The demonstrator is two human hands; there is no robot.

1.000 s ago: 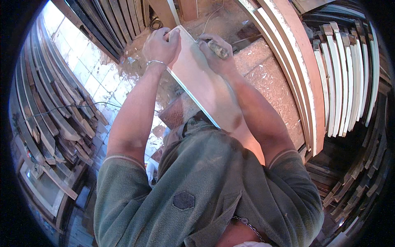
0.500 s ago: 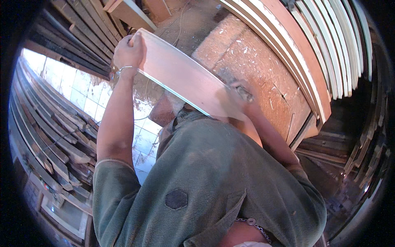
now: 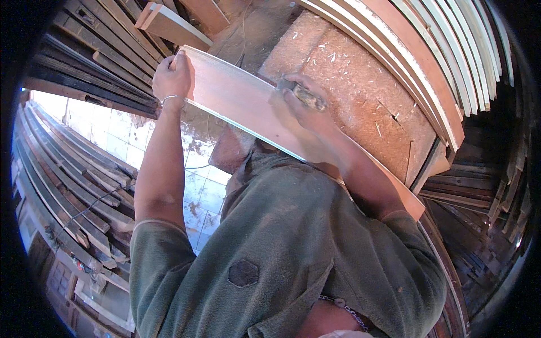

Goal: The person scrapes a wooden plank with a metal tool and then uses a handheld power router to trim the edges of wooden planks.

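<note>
A long, smooth reddish wooden board [image 3: 231,93] with pale edges slants across my front, from the far left down under my right forearm. Its far left end is in the grip of my left hand [image 3: 172,78], fingers wrapped round the corner and thumb on top. About midway along, at the board's far edge, my right hand [image 3: 307,107] is closed round a small worn block [image 3: 310,98], brownish with a mottled top. Whatever face the block turns toward the wood is hidden. The near edge of the board lies close against my shirt.
Under and beyond the board is a worktop [image 3: 349,73] strewn with wood shavings. Curved pale boards [image 3: 417,67] stand stacked at the far right. Lengths of timber [image 3: 73,186] fill the left side beside a white tiled floor [image 3: 121,135]. A thin cable [image 3: 98,200] crosses the timber.
My right hand has slid with the block up and left along the board, toward my left hand. My left hand keeps its grip on the end; the view has shifted slightly.
</note>
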